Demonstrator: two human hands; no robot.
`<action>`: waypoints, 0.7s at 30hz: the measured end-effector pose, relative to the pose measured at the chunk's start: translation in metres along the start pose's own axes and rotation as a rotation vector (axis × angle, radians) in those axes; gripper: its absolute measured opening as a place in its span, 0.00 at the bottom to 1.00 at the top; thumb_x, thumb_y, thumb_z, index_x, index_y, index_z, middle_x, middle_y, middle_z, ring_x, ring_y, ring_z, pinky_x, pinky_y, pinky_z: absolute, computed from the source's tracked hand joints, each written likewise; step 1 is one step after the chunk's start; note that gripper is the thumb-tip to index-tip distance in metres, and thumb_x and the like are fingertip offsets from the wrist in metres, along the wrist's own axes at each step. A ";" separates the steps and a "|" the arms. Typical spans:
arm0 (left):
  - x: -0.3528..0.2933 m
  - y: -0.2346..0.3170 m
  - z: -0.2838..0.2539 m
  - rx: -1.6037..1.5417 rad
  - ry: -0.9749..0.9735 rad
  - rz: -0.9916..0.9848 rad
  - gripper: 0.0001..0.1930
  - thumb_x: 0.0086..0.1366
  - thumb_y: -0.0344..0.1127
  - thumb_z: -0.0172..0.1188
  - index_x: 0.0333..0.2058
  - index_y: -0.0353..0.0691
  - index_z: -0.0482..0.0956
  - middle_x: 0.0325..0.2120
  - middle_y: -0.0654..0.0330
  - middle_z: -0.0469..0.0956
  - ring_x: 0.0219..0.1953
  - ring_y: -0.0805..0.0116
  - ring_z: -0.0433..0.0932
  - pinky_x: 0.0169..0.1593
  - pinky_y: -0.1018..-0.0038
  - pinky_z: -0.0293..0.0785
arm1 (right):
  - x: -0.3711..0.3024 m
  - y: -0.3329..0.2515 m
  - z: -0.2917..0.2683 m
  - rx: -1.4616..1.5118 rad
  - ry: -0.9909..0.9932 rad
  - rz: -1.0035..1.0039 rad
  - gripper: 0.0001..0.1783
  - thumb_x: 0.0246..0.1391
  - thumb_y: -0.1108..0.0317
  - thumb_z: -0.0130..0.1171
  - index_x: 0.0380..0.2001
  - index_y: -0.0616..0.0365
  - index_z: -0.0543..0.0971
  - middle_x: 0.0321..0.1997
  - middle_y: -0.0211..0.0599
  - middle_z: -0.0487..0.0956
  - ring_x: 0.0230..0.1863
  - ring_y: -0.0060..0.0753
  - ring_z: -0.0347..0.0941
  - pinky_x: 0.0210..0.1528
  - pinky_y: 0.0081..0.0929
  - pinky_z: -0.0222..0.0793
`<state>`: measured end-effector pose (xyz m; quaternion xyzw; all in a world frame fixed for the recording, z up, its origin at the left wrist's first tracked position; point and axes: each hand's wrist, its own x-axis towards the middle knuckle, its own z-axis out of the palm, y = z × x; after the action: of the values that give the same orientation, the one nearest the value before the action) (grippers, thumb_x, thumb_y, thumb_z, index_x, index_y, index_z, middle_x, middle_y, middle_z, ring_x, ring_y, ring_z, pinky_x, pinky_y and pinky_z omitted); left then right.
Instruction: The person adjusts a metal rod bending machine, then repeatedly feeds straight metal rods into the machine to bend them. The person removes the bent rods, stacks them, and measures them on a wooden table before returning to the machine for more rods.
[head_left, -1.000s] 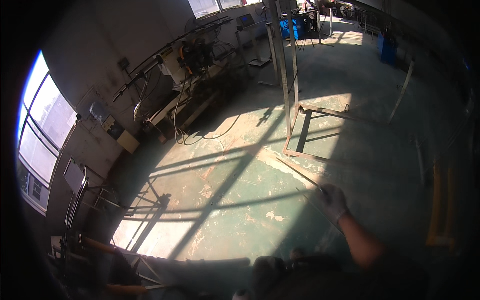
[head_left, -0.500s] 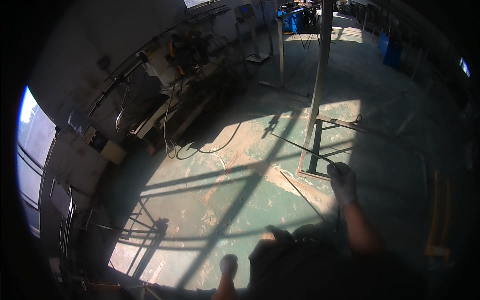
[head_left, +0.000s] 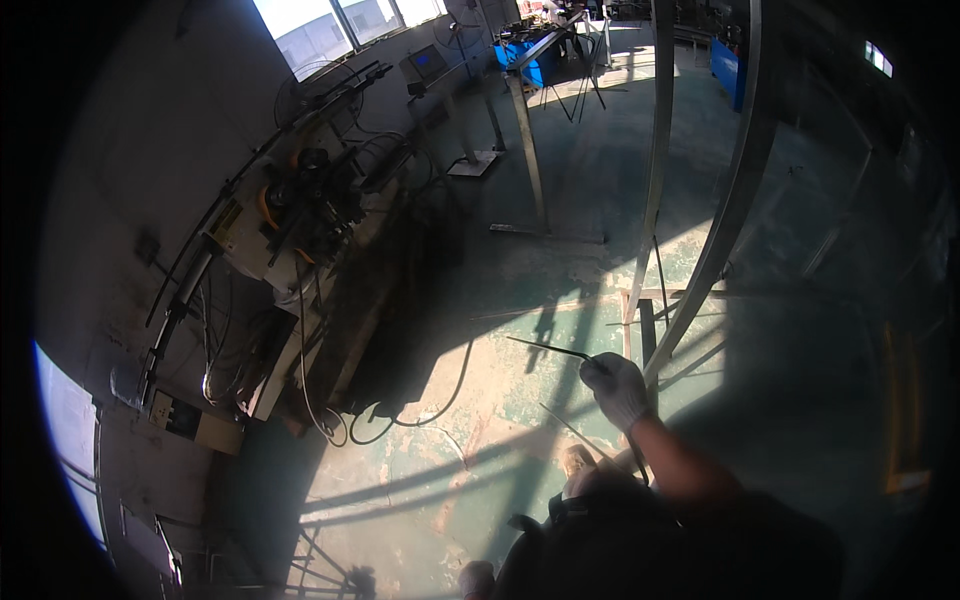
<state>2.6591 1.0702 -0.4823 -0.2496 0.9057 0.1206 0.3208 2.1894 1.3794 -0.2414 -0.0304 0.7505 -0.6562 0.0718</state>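
Observation:
My right hand [head_left: 615,388], in a pale work glove, is closed around a thin dark rod [head_left: 545,347]. The rod sticks out toward the far left, and a dark length also shows below the hand, beside my forearm. Just beyond this hand stands a frame of square metal tube, with a tall near upright [head_left: 728,225] and a second upright [head_left: 661,140] behind it. My left hand [head_left: 477,580] hangs low at the bottom edge, next to my dark clothing. It is in shadow and its fingers cannot be made out.
A machine [head_left: 310,200] with loose cables [head_left: 470,385] trailing onto the sunlit floor stands along the left wall. Beyond the frame is a metal stand [head_left: 530,150] on a floor bar. Blue equipment [head_left: 522,62] is farther back. A yellow object [head_left: 905,410] stands at right.
The view has turned and moved forward, so the tube frame looms nearer. My right hand, still gripping the rod, appears farther left. My left hand has sunk toward the lower edge.

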 end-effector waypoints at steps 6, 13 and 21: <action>0.124 0.106 -0.117 -0.749 -0.019 -0.098 0.12 0.71 0.36 0.60 0.38 0.46 0.93 0.44 0.50 0.92 0.53 0.42 0.91 0.55 0.47 0.87 | 0.187 -0.045 0.047 -0.205 0.024 -0.118 0.20 0.69 0.51 0.69 0.37 0.61 0.87 0.33 0.53 0.87 0.37 0.54 0.86 0.43 0.47 0.80; 0.324 0.238 -0.300 -0.807 0.004 0.271 0.12 0.72 0.39 0.60 0.41 0.46 0.92 0.46 0.49 0.92 0.54 0.42 0.91 0.57 0.47 0.86 | 0.381 -0.076 0.072 -0.456 0.158 -0.264 0.17 0.69 0.56 0.71 0.43 0.62 0.87 0.35 0.50 0.88 0.37 0.48 0.86 0.44 0.44 0.80; 0.543 0.251 -0.508 -0.688 0.079 0.418 0.13 0.73 0.42 0.60 0.44 0.45 0.91 0.47 0.48 0.92 0.55 0.42 0.90 0.58 0.47 0.86 | 0.592 -0.175 0.088 -0.637 0.252 -0.289 0.15 0.69 0.54 0.71 0.40 0.55 0.90 0.38 0.53 0.90 0.43 0.61 0.90 0.46 0.50 0.84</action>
<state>1.8979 0.8870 -0.4267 -0.1572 0.8554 0.4696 0.1520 1.6089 1.1863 -0.1193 -0.0758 0.9081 -0.3915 -0.1278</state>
